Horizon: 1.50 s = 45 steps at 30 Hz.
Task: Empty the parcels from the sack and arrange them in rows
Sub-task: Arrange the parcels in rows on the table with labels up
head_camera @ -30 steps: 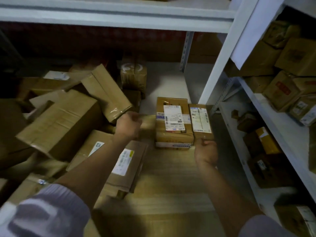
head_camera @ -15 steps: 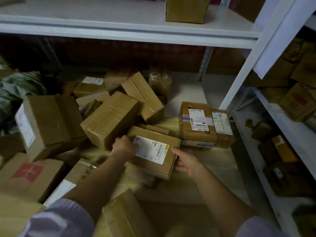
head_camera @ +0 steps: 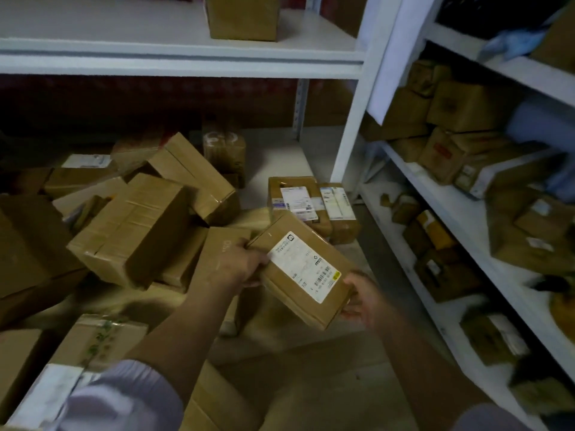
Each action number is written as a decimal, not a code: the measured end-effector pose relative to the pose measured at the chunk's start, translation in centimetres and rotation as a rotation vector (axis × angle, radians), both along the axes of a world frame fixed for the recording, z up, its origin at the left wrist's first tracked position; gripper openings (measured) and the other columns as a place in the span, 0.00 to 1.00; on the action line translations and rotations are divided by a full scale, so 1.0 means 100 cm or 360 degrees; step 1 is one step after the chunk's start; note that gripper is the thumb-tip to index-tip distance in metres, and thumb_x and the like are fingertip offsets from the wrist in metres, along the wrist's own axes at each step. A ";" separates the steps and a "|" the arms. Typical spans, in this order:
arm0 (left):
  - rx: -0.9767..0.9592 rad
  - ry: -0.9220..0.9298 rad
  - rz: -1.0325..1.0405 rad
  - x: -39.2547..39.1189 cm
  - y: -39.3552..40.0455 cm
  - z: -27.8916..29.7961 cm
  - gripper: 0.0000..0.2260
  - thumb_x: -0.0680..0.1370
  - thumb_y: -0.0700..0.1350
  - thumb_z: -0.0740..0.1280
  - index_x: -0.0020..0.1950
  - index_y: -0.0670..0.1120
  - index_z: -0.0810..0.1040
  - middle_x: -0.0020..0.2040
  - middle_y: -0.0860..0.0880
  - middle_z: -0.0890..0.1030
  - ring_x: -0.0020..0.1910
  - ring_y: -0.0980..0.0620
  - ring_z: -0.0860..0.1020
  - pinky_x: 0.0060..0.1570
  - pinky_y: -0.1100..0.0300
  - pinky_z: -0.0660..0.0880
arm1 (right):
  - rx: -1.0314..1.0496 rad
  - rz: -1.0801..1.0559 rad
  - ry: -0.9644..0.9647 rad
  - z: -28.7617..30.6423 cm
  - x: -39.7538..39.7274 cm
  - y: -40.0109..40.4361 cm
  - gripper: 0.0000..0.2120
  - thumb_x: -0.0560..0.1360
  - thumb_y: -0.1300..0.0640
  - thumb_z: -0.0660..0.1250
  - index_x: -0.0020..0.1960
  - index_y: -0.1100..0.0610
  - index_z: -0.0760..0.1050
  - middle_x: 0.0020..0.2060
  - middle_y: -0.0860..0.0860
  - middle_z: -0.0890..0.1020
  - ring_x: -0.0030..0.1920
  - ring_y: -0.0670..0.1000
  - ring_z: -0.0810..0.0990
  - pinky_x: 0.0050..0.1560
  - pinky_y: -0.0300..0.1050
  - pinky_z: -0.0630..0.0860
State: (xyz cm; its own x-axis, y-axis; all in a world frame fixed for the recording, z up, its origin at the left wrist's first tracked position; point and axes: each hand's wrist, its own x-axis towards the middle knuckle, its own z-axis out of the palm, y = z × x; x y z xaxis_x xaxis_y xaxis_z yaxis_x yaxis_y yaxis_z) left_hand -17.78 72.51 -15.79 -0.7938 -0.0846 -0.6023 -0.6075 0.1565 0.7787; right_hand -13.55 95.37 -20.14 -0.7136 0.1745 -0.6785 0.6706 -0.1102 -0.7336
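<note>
White shelving (head_camera: 186, 62) frames a floor strewn with cardboard parcels. Both hands grip one labelled parcel (head_camera: 303, 270), tilted above the floor: left hand (head_camera: 241, 264) curled on its left edge, right hand (head_camera: 361, 298) on its lower right corner. Two labelled parcels (head_camera: 311, 205) stand together just behind.

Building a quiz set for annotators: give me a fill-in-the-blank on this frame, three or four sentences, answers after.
1. The flat brown cardboard parcel with a white shipping label is held by ____ hands.
2. The left hand grips the parcel's ____ end.
3. Two labelled brown cardboard parcels stand side by side on the floor, just ____ the held parcel.
4. The plain brown cardboard box sits alone on the white ____ above.

Answers: both; far; beyond; shelf. The right hand takes the near end.
</note>
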 end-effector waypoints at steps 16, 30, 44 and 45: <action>0.0126 -0.0285 -0.0400 0.020 0.141 -0.082 0.12 0.77 0.38 0.63 0.59 0.36 0.76 0.52 0.42 0.80 0.44 0.45 0.79 0.35 0.57 0.76 | 0.0189 -0.0390 -0.0355 -0.066 0.019 0.086 0.10 0.80 0.53 0.60 0.51 0.60 0.69 0.49 0.60 0.76 0.48 0.58 0.77 0.46 0.51 0.81; 0.0183 -0.0208 -0.0331 0.006 0.158 -0.102 0.19 0.79 0.35 0.59 0.70 0.42 0.71 0.64 0.42 0.78 0.59 0.43 0.78 0.40 0.60 0.76 | 0.0854 -0.0099 -0.0334 -0.105 -0.019 0.105 0.18 0.77 0.45 0.61 0.43 0.61 0.72 0.42 0.60 0.79 0.47 0.59 0.81 0.54 0.57 0.79; -0.0469 0.0228 0.0085 0.003 0.075 -0.055 0.09 0.79 0.44 0.62 0.54 0.43 0.80 0.53 0.42 0.82 0.53 0.43 0.80 0.57 0.49 0.78 | 0.1269 0.0052 0.0055 -0.040 -0.043 0.029 0.13 0.78 0.52 0.61 0.55 0.60 0.75 0.48 0.55 0.80 0.47 0.55 0.82 0.40 0.44 0.77; -0.0564 0.0305 0.0137 0.005 0.062 -0.048 0.10 0.80 0.45 0.61 0.54 0.43 0.80 0.52 0.42 0.82 0.52 0.43 0.80 0.56 0.50 0.78 | 0.1135 -0.0030 0.0115 -0.035 -0.046 0.014 0.13 0.77 0.52 0.63 0.57 0.59 0.76 0.52 0.56 0.81 0.51 0.57 0.81 0.47 0.49 0.79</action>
